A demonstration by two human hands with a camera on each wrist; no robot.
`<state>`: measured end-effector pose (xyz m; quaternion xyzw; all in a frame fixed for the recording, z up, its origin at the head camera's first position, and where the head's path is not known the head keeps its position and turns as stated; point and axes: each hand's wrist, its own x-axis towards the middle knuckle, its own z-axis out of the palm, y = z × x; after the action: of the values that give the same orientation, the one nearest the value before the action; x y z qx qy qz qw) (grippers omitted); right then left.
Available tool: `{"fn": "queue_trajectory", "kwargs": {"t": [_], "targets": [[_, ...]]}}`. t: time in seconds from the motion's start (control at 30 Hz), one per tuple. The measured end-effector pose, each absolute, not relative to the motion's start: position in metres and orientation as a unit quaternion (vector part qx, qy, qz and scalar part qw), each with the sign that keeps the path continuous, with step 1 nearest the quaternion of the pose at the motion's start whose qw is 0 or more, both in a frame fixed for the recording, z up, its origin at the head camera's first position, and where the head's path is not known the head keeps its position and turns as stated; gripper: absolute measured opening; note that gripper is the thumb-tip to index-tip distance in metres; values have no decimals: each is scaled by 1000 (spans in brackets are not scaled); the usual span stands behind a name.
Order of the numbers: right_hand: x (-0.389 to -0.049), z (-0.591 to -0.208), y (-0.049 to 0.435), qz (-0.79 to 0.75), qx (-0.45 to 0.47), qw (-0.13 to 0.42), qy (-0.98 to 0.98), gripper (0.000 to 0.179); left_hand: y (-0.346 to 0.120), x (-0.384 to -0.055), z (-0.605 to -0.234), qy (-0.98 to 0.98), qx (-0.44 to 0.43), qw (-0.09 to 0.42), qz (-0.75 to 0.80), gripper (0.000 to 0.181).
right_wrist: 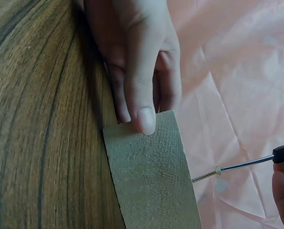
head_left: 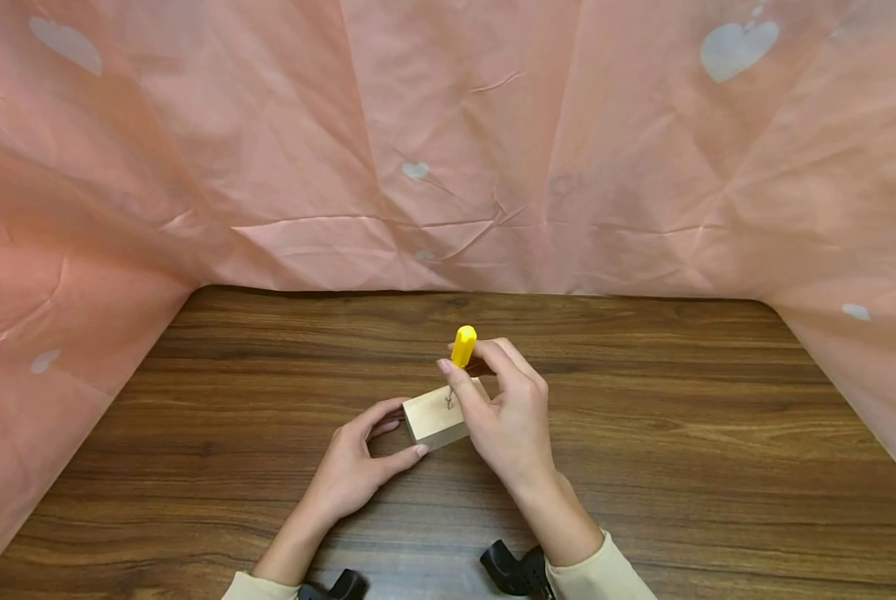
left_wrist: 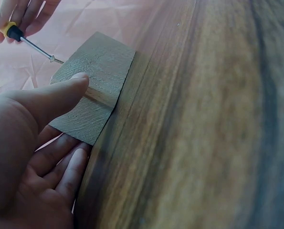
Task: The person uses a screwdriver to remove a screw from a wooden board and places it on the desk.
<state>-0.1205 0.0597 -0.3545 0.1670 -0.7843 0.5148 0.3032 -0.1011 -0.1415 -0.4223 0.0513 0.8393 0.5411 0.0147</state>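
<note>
A pale wooden block point(head_left: 431, 417) lies on the table, with a screw point(right_wrist: 206, 176) standing in its top face, much of the thread still showing. My left hand point(head_left: 353, 467) grips the block's left end, thumb on the near side and fingers on the far side. Above the block, my right hand point(head_left: 513, 408) holds a screwdriver point(head_left: 463, 346) by its yellow and black handle, between thumb and fingers. The screwdriver's metal shaft point(left_wrist: 36, 47) runs down to the screw head, its tip right at it. The block's right end is hidden behind the right hand in the head view.
The dark wood-grain table point(head_left: 680, 433) extends around the block on all sides. Pink cloth point(head_left: 448, 125) with pale hearts hangs along the back and both sides. Black wrist devices point(head_left: 518, 571) show near both cream sleeves at the front edge.
</note>
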Motion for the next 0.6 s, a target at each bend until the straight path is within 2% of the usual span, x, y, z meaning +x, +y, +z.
{"fn": "queue_trajectory", "kwargs": {"t": [0.2,0.43,0.6], "targets": [[-122,-356,61,525,167,316,-772,31,-142,-101,-423,840,51,13,540,58],[-120,-353,59,522,207,295,-773,26,-142,-101,-421,840,49,16,540,58],[-119,-352,58,493,225,290,-789,30,-142,-101,-421,840,51,15,540,57]]}}
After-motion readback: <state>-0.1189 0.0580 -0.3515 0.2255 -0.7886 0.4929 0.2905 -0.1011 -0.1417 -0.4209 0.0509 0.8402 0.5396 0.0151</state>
